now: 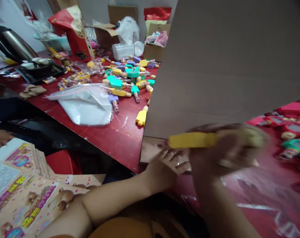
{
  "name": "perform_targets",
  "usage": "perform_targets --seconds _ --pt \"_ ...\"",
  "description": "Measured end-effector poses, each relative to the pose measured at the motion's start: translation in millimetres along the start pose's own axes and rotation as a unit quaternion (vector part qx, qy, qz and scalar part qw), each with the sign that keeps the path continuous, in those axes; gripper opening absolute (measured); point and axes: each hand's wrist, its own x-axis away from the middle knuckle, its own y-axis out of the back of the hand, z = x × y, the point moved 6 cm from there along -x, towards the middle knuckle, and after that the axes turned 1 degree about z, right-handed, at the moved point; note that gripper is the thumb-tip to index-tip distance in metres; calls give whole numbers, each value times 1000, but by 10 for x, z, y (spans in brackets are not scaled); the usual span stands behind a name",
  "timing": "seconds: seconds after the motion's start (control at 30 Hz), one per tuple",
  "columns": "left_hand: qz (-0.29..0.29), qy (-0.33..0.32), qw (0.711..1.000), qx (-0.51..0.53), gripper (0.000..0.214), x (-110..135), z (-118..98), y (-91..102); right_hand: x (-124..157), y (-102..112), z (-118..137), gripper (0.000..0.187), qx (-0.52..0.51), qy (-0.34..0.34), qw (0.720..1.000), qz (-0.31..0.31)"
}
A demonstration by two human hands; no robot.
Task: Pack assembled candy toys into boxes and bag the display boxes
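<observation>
My right hand (pixel 211 158), smeared by motion, is closed around a yellow plastic candy toy (pixel 192 140) above the front of a cardboard box (pixel 150 150). Pale beige and yellowish shapes (pixel 254 140) show blurred at its far side; I cannot make out how many pieces they are. My left hand (pixel 166 165), with a ring on one finger, has its bent fingers over the box's front edge. A large brown cardboard panel (pixel 214 66) rises behind both hands. Most of the box's inside is hidden.
Green, yellow and purple candy toys (pixel 132 74) lie heaped on the red table (pixel 97 142), beside clear plastic bags (pixel 85 104). Pink and red toys (pixel 292 120) lie at right. Printed cartons (pixel 33 198) are stacked at lower left. A kettle (pixel 18 43) and tray (pixel 38 74) stand far left.
</observation>
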Motion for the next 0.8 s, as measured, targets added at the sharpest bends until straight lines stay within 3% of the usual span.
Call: perform_targets --seconds 0.07,0.2,0.3,0.43,0.53,0.6,0.67,0.73,0.8 --pt "30 6 1000 0 37 -21 3 -36 -4 -215 117 13 -54 39 997 -25" --pt "44 23 999 9 37 -31 12 -62 -22 -423 147 16 -105 69 991 44" --pt "28 46 998 21 40 -30 32 -69 -40 -489 107 15 -76 68 993 66" --pt "28 17 998 45 41 -53 -9 -149 55 -656 157 10 -1 84 995 53" --pt "20 0 999 43 41 -48 45 -160 125 -682 198 10 46 118 986 111" --pt "17 10 999 33 39 -20 181 -117 144 -501 139 19 84 147 974 154" --pt "25 10 999 29 39 28 332 -48 118 -106 -93 21 151 119 974 118" --pt "46 -6 999 23 42 83 431 17 88 377 -507 20 234 11 972 24" --pt "63 -14 998 12 46 119 461 61 112 621 -965 30 279 -87 956 38"
